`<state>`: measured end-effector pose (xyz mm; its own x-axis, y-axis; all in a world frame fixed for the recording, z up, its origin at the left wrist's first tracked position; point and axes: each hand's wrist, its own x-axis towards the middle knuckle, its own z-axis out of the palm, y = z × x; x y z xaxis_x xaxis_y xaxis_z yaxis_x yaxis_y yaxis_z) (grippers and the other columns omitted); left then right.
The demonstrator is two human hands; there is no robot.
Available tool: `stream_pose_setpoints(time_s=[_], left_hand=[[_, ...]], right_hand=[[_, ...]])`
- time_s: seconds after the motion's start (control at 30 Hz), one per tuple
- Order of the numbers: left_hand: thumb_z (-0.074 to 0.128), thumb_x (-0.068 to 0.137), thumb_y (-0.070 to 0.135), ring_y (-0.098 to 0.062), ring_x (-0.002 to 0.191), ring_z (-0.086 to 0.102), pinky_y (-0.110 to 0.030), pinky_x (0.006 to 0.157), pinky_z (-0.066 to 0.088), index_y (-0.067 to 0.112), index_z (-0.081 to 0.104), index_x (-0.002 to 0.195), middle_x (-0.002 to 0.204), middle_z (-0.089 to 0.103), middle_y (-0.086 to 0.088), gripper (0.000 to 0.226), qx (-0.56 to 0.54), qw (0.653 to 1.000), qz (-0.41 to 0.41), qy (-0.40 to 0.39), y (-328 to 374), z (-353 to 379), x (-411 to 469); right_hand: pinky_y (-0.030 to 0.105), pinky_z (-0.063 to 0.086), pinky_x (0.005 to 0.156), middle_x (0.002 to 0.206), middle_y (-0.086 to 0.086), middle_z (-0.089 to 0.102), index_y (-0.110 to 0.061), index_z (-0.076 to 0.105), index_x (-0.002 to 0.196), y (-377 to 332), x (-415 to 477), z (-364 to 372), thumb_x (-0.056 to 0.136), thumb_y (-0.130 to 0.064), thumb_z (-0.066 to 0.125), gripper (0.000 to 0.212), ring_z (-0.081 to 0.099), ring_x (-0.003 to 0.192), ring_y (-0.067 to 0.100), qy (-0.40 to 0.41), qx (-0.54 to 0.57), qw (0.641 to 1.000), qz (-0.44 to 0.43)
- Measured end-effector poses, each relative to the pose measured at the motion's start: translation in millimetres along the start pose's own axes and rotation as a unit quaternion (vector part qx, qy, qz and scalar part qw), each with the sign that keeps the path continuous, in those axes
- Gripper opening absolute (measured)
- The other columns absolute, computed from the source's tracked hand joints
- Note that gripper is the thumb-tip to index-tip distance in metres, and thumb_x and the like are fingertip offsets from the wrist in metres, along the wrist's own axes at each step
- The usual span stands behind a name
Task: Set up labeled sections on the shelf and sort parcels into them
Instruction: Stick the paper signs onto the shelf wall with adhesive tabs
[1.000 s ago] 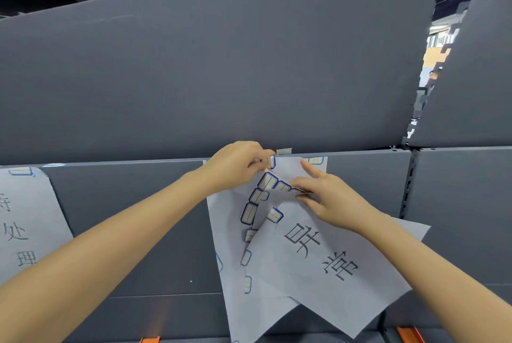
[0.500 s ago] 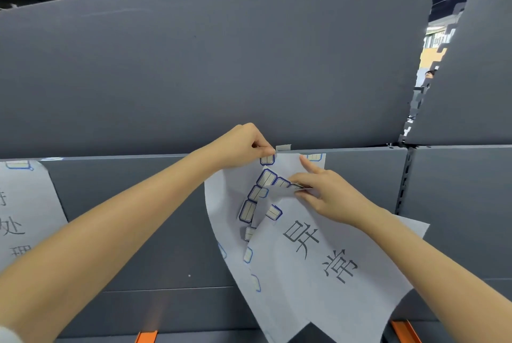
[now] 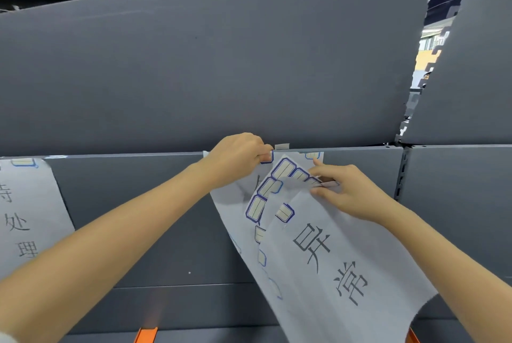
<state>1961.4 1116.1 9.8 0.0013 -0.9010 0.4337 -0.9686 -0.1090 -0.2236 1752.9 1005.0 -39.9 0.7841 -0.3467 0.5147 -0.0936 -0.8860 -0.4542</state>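
A grey shelf panel [image 3: 138, 204] runs across the view. My left hand [image 3: 238, 155] presses a blue-bordered sticker [image 3: 267, 156] with curled fingers onto the top corner of a white paper sign hanging at the panel's upper edge. My right hand [image 3: 349, 193] pinches a loose white sign [image 3: 346, 259] printed with large black characters, together with a sheet of blue-bordered stickers [image 3: 273, 193] tucked behind it. Another sticker [image 3: 313, 154] holds the hanging sign's right corner. The hanging sign is mostly hidden behind the loose sheets.
A second white sign [image 3: 25, 218] with black characters hangs on the panel at the far left. A slotted shelf upright [image 3: 401, 173] stands at the right. Orange beam ends [image 3: 145, 334] show at the bottom. A tall grey board [image 3: 221, 65] rises behind the shelf.
My left hand rose from the sticker sheet to the sign's top corner and now presses a sticker there. My right hand kept hold of the loose sheets.
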Motion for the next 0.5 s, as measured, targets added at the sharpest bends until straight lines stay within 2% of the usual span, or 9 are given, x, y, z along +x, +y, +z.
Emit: stream_pose_setpoints(time_s=[0.03, 0.1, 0.2, 0.23, 0.3, 0.37, 0.43, 0.5], left_hand=[[0.036, 0.102, 0.023, -0.022, 0.092, 0.053, -0.039, 0.076, 0.046, 0.010, 0.061, 0.107, 0.093, 0.060, -0.004, 0.029, 0.013, 1.000, 0.005, -0.009, -0.5, -2.3, 0.7], [0.035, 0.102, 0.025, -0.021, 0.094, 0.052, -0.041, 0.078, 0.048, 0.012, 0.059, 0.114, 0.097, 0.060, -0.003, 0.030, 0.033, 0.999, 0.010, -0.026, -1.1, -5.7, 1.7], [0.038, 0.101, 0.023, -0.020, 0.098, 0.052, -0.040, 0.079, 0.047, 0.013, 0.062, 0.112, 0.106, 0.061, 0.000, 0.028, -0.009, 1.000, -0.013, -0.012, -0.3, -5.4, 1.5], [0.041, 0.100, 0.020, -0.021, 0.094, 0.053, -0.036, 0.074, 0.046, 0.014, 0.064, 0.108, 0.104, 0.063, 0.001, 0.026, -0.018, 0.999, -0.025, 0.008, 0.4, -3.0, 1.1], [0.052, 0.092, 0.006, -0.026, 0.072, 0.052, -0.032, 0.058, 0.038, 0.019, 0.067, 0.101, 0.084, 0.066, 0.000, 0.022, 0.021, 0.997, -0.033, 0.061, 0.6, 6.0, -0.2], [0.065, 0.071, -0.007, -0.026, 0.052, 0.036, -0.025, 0.045, 0.024, 0.022, 0.070, 0.091, 0.057, 0.049, 0.006, 0.036, 0.067, 0.994, -0.025, 0.082, 0.3, 12.5, -2.7], [0.072, 0.048, -0.012, -0.022, 0.048, 0.020, -0.017, 0.045, 0.006, 0.022, 0.068, 0.072, 0.049, 0.028, 0.007, 0.041, 0.103, 0.989, -0.002, 0.109, 0.0, 10.1, -4.9], [0.074, 0.040, -0.012, -0.022, 0.047, 0.015, -0.015, 0.048, -0.001, 0.023, 0.063, 0.064, 0.048, 0.021, 0.006, 0.043, 0.117, 0.985, 0.008, 0.127, 0.8, 7.2, -4.7]], right_hand=[[0.019, 0.043, 0.094, 0.098, -0.019, 0.065, -0.018, 0.066, 0.106, 0.8, -3.1, -4.6, 0.089, -0.009, 0.060, 0.020, 0.052, 0.105, -0.015, 0.006, 0.007, 1.000, 0.013], [0.015, 0.044, 0.089, 0.105, -0.015, 0.066, -0.027, 0.065, 0.105, 1.8, -9.4, -14.4, 0.089, -0.011, 0.060, 0.023, 0.058, 0.096, -0.004, 0.010, 0.020, 0.999, 0.041], [0.001, 0.040, 0.077, 0.106, -0.017, 0.066, -0.035, 0.062, 0.102, 1.9, -20.2, -27.6, 0.089, -0.009, 0.060, 0.029, 0.058, 0.093, -0.009, 0.019, 0.053, 0.996, 0.067], [0.000, 0.040, 0.074, 0.106, -0.017, 0.066, -0.032, 0.063, 0.103, 2.0, -24.1, -31.8, 0.089, -0.008, 0.059, 0.028, 0.058, 0.091, -0.011, 0.027, 0.058, 0.995, 0.079], [-0.001, 0.040, 0.070, 0.103, -0.017, 0.067, -0.027, 0.065, 0.105, 2.8, -32.3, -40.3, 0.089, -0.008, 0.059, 0.026, 0.057, 0.087, -0.013, 0.041, 0.054, 0.993, 0.099], [0.001, 0.041, 0.069, 0.100, -0.017, 0.068, -0.027, 0.066, 0.102, 4.1, -40.5, -48.1, 0.089, -0.008, 0.059, 0.024, 0.059, 0.084, -0.009, 0.052, 0.045, 0.991, 0.111], [0.003, 0.044, 0.067, 0.097, -0.018, 0.068, -0.030, 0.066, 0.097, 4.9, -49.3, -54.8, 0.089, -0.009, 0.060, 0.023, 0.062, 0.082, -0.004, 0.065, 0.049, 0.989, 0.122], [0.007, 0.045, 0.063, 0.092, -0.019, 0.068, -0.031, 0.066, 0.094, 5.6, -57.9, -60.6, 0.089, -0.010, 0.060, 0.022, 0.063, 0.078, -0.001, 0.078, 0.048, 0.987, 0.134]])
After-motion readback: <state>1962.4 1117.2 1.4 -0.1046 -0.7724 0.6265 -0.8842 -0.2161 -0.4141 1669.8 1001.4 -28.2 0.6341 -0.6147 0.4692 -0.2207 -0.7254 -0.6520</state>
